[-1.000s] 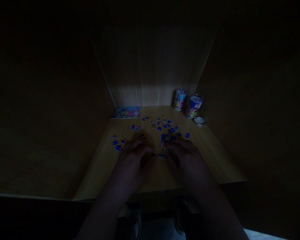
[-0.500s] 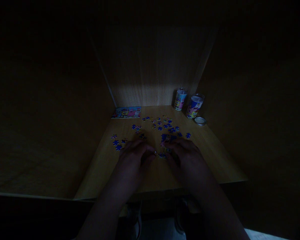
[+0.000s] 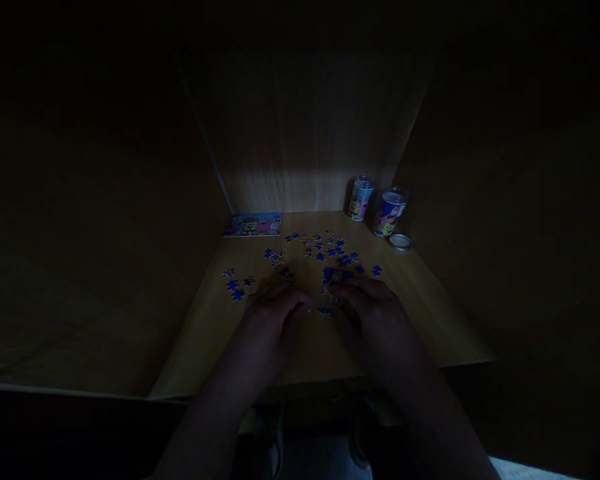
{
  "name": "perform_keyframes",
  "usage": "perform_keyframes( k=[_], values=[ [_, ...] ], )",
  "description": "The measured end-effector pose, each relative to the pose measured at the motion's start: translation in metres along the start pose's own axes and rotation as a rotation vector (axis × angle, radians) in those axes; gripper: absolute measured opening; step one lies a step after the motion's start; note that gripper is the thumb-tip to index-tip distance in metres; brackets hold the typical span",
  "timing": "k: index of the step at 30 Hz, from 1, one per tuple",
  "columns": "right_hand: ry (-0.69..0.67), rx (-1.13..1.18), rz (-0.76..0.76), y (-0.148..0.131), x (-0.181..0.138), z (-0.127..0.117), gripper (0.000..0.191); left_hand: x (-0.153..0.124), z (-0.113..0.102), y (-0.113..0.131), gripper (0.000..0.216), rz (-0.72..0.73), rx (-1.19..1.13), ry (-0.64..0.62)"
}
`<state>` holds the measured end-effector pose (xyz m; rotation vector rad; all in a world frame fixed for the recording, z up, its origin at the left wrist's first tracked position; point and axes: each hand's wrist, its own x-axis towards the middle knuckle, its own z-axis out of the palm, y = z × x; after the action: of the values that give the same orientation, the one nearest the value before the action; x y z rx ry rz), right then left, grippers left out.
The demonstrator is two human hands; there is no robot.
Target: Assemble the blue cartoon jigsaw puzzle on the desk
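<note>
Because the light is so poor, I judge the small blue-and-multicoloured jigsaw section more by outline than by surface. It lies flat on the pale wood-grain bench, partly under the fingers of the right hand. That grip is spread moderately, thumb apart from forefinger; I can't tell whether it clamps the section or merely rests there. The left hand has a narrow grip, thumb and forefinger nearly meeting, and I can't make out whether a piece sits between them. A little knobbed cluster in blue and mixed colours lies between the hands, near the right thumb.

I'd expect the section to be light, thin card: stiff across one piece, weak along the joints, liable to buckle if lifted by a corner. I would press from above and steady it by opposite edges. The loose blue interlocking pieces look easy to skid on smooth board, so I'd pinch their sides and spare the tabs.

Beyond them, a flat rectangular cartoon picture lies at the far left. Far right stand a light-blue printed cylinder and a dark-blue printed cylinder, both clear-topped, with a round silvery metal-looking lid lying just beside the darker one.
</note>
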<state>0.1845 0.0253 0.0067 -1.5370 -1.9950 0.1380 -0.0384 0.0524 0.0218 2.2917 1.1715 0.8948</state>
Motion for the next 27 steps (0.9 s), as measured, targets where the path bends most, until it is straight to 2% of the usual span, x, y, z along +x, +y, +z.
perform_keyframes(
  k=[6, 12, 16, 21, 24, 27],
  values=[
    [0.008, -0.005, -0.011, 0.0004, 0.0004, 0.0000, 0.030, 0.0003, 0.0012, 0.0004, 0.029, 0.004, -0.071, -0.012],
    [0.014, 0.007, -0.025, 0.0024, 0.0003, 0.0012, 0.030, 0.0000, 0.0029, 0.0026, 0.025, -0.014, -0.059, 0.020],
    [0.013, 0.000, -0.022, 0.0024, 0.0001, 0.0013, 0.030, -0.0004, 0.0052, 0.0015, 0.019, -0.023, 0.042, 0.045],
    [0.015, 0.002, -0.014, 0.0011, -0.0009, 0.0013, 0.031, -0.0001, 0.0088, 0.0002, 0.009, -0.101, 0.275, 0.110],
    [0.021, -0.007, -0.009, 0.0020, -0.0015, 0.0024, 0.030, -0.0007, 0.0085, 0.0036, 0.010, -0.105, 0.355, 0.159],
    [0.022, -0.010, -0.025, 0.0032, -0.0015, 0.0033, 0.030, -0.0011, 0.0063, 0.0078, 0.015, -0.059, 0.370, 0.117]
  ],
)
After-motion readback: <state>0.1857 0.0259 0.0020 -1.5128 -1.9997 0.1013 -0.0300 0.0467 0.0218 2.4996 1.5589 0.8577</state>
